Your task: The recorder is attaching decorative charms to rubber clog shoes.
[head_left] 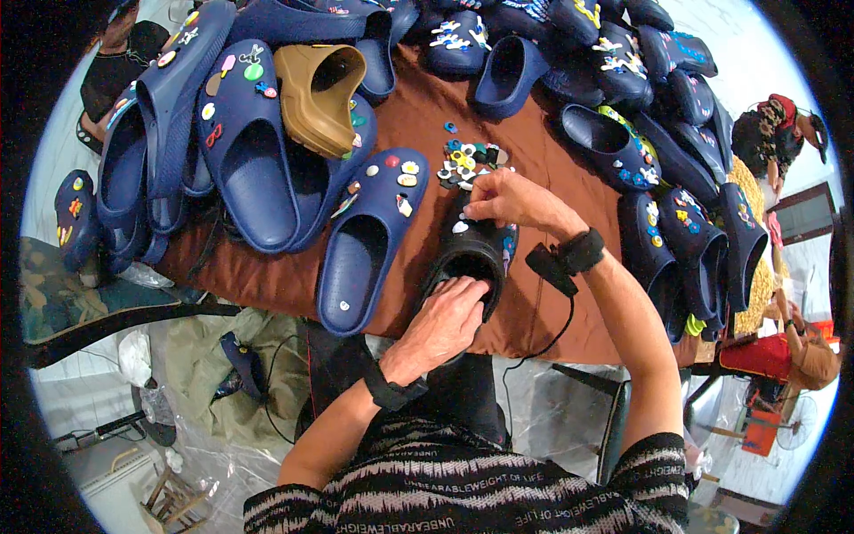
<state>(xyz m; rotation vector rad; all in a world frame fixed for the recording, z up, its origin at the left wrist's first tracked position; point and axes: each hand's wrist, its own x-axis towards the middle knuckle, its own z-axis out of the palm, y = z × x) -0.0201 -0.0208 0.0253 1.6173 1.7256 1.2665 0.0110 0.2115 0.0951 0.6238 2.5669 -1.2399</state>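
A black clog (447,267) stands on the brown cloth in front of me, its toe pointing away. My left hand (445,319) reaches into its foot opening with bent fingers, gripping it; the fingertips are hidden inside. Over the clog's upper, my right hand (513,203) pinches a small pale shoe charm (463,215) between thumb and fingers. Another white charm (460,227) sits on the upper close by. Just beyond the toe lies a pile of colourful loose charms (471,158). To the left rests a navy slide clog (369,245) dotted with charms.
Stacked navy clogs (258,160) crowd the left, with a tan clog (320,93) on top. More decorated clogs (614,147) line the far and right sides of the brown cloth (551,307). A cable hangs from my right wristband (580,252). Other people are at the edges.
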